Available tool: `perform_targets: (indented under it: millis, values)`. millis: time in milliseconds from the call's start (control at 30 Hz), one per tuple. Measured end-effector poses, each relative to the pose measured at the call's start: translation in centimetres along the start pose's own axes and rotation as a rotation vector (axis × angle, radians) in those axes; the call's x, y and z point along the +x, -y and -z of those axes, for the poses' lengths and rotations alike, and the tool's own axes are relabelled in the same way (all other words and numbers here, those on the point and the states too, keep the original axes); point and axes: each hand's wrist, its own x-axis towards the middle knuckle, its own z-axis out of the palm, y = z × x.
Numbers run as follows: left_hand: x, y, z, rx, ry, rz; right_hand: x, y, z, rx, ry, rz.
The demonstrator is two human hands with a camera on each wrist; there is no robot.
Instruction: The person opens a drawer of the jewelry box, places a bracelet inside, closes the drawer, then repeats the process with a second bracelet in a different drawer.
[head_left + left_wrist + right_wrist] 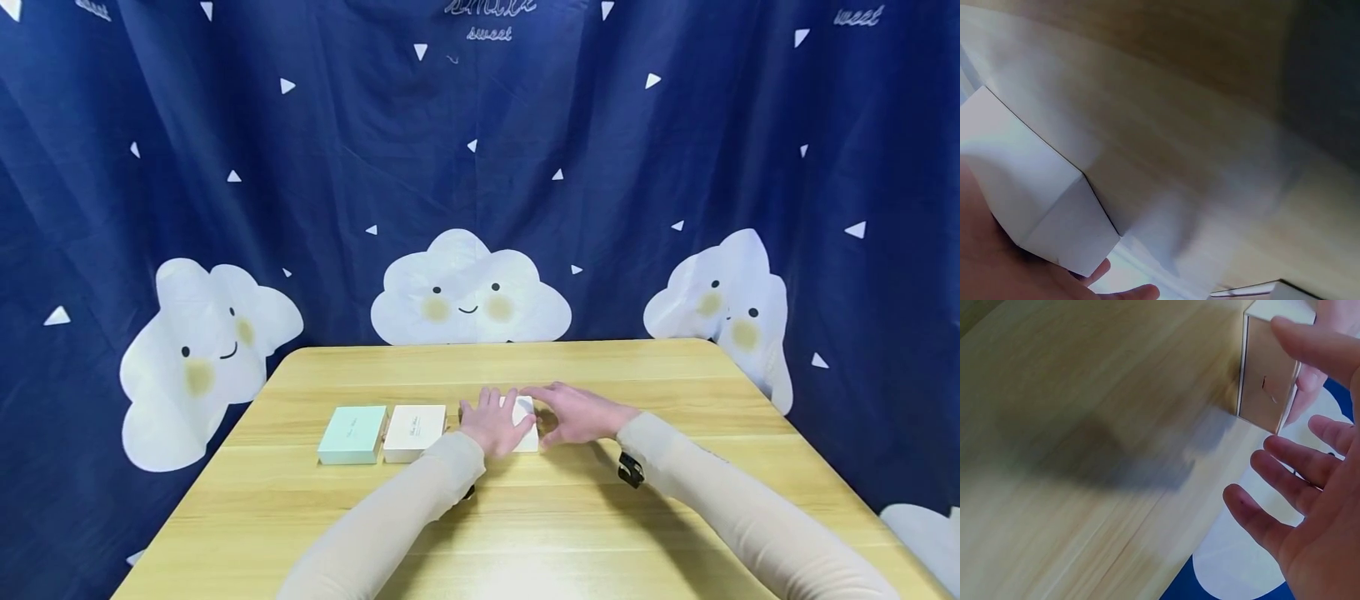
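A small white box [528,439] lies on the table beneath my left hand [491,427], whose outstretched fingers rest across its top. In the left wrist view, the box's pale side [1019,165] shows under the palm, with two fingertips [1144,291] reaching past its edge. My right hand [583,415] is at the box's right end, thumb and fingers spread apart. From the right wrist, that end of the box [1257,369] carries a small tab [1270,394]. The right thumb overlaps its corner in this view, and the other fingers are held away from it.
Left of the white box stand a pale pink box [415,427] and a mint-green box [352,435], side by side on the wooden table [615,533]. A dark blue curtain [337,167] with cloud faces hangs behind the table's far edge.
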Motion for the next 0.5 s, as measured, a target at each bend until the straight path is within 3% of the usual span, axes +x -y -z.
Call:
perform_targets:
  millis: [500]
  values:
    - [0.08,0.17,0.18,0.05,-0.063,-0.033,-0.02,-0.02,-0.08,0.014,-0.015,0.034]
